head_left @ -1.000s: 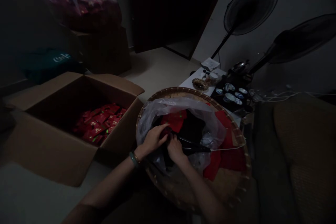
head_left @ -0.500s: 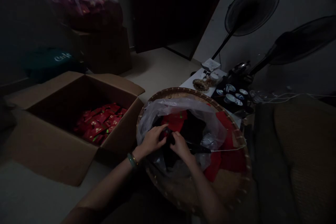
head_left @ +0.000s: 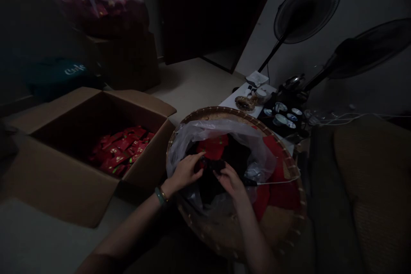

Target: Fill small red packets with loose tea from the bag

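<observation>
In the dim light, my left hand reaches over an open clear plastic bag. Its thumb and forefinger curl around a small dark thing with a reddish glint, too dark to name. Close beside it on the right, my right hand pinches a small black piece, whose kind I cannot make out. Inside the bag lie a red packet and a dark mass. By my right wrist lies a black handle with a white cord. The bag sits in a round woven bamboo tray.
Left of the tray stands an open cardboard box with several red packets. Red cloth or paper covers the tray's right side. Behind are a tea tray with cups and two standing fans. A stuffed plastic bag tops another box.
My right hand has shifted slightly right, away from my left, and the black piece at its fingertips now shows more. My left hand stays nearly in place.
</observation>
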`<state>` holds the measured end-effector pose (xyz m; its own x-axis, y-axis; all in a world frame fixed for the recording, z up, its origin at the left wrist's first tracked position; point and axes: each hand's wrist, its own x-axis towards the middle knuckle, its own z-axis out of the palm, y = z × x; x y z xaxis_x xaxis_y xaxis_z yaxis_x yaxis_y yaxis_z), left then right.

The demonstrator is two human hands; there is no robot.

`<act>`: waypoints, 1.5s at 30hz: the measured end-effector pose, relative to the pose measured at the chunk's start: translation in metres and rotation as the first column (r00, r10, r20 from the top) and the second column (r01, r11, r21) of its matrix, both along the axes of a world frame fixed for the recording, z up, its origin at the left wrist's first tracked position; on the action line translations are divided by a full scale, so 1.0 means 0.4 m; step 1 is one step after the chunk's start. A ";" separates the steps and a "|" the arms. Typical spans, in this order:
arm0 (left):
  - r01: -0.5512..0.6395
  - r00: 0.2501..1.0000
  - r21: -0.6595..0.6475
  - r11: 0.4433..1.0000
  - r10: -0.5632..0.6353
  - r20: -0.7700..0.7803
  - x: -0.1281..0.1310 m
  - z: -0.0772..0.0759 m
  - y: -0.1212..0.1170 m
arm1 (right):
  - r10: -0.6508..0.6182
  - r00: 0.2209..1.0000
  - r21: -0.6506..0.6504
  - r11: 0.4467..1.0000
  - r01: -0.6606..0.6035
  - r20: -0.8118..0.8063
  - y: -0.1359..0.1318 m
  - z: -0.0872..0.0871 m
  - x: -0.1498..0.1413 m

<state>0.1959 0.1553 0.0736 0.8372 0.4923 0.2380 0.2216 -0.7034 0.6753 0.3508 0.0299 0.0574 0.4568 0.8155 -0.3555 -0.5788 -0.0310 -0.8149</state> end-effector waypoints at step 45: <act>0.101 0.995 0.130 0.986 -0.099 -0.023 0.001 -0.014 0.000 | 0.230 0.970 -0.029 0.973 -0.229 0.082 0.004 0.163 -0.006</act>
